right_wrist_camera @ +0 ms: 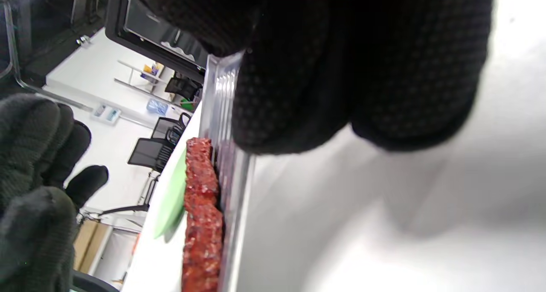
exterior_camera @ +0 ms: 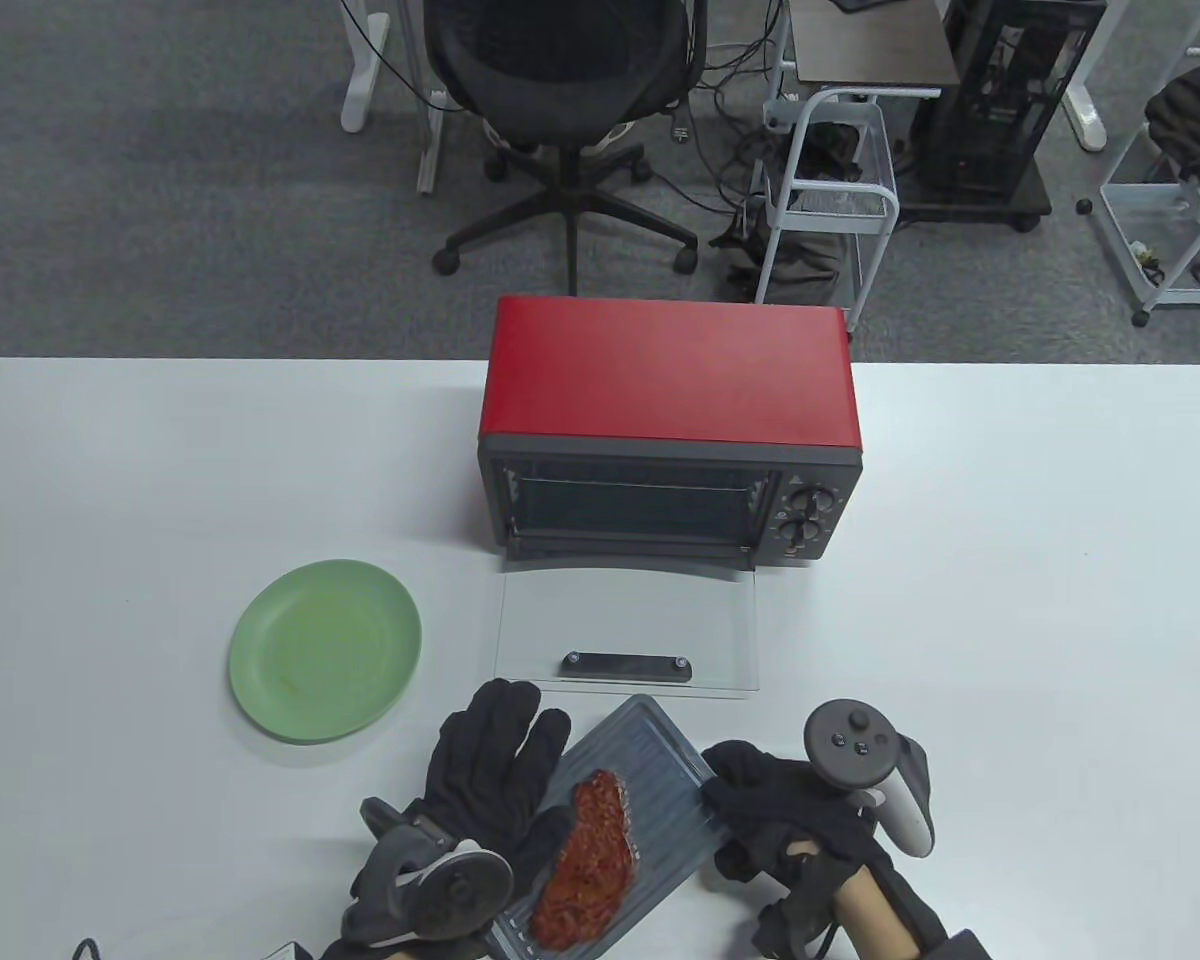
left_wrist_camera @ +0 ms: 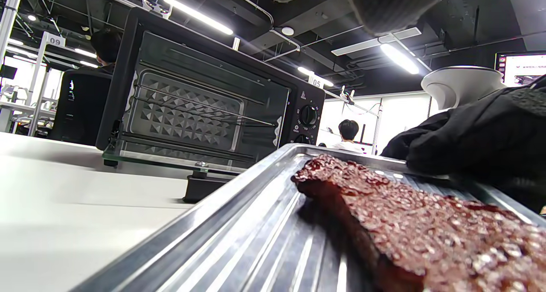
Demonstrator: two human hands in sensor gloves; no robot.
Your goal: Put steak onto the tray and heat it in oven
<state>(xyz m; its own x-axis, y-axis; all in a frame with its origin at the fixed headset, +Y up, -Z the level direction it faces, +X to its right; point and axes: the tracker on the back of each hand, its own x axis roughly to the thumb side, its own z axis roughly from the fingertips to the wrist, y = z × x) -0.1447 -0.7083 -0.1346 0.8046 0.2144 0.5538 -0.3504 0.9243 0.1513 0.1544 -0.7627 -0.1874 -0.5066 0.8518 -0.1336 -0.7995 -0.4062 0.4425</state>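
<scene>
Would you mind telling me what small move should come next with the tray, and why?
Probably lift the tray and carry it toward the oven. The steak already lies on it, the right hand grips its right edge, the left hand is at its left edge, and the glass door lies open.

white table [exterior_camera: 1010, 620] | on it: oven [exterior_camera: 668, 440], green plate [exterior_camera: 325, 650], tray [exterior_camera: 660, 740]

One oven [exterior_camera: 668, 440], tray [exterior_camera: 660, 745], steak [exterior_camera: 588, 865], plate [exterior_camera: 325, 650]; two hands [exterior_camera: 495, 765].

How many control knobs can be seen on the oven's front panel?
2: upper knob and lower knob, stacked on the oven's right panel. None seem hidden.
</scene>
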